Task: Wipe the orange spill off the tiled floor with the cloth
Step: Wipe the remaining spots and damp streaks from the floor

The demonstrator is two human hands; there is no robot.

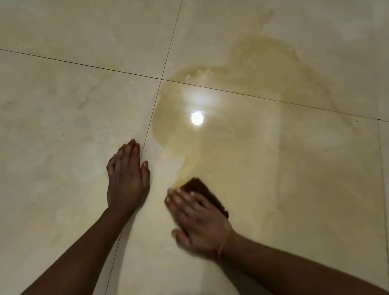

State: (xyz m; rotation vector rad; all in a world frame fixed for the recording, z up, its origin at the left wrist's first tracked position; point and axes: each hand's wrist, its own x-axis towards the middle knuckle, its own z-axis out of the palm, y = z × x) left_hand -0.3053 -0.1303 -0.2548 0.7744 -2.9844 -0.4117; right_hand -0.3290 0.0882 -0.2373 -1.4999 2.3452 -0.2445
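The cloth (199, 187) is lying on the floor (45, 101) at the near edge of the spill (238, 120). I am pressing it under my right hand (200, 220), fingers straight, grip open. My left hand (126, 178) is resting flat beside, grip open.

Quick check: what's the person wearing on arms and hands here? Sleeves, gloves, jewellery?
No sleeves or gloves show anywhere in frame. The left hand shows no ring or watch. The right hand is motion-blurred, so fine detail is lost, but a thin light thread or bracelet circles its wrist. No other markings can be made out.
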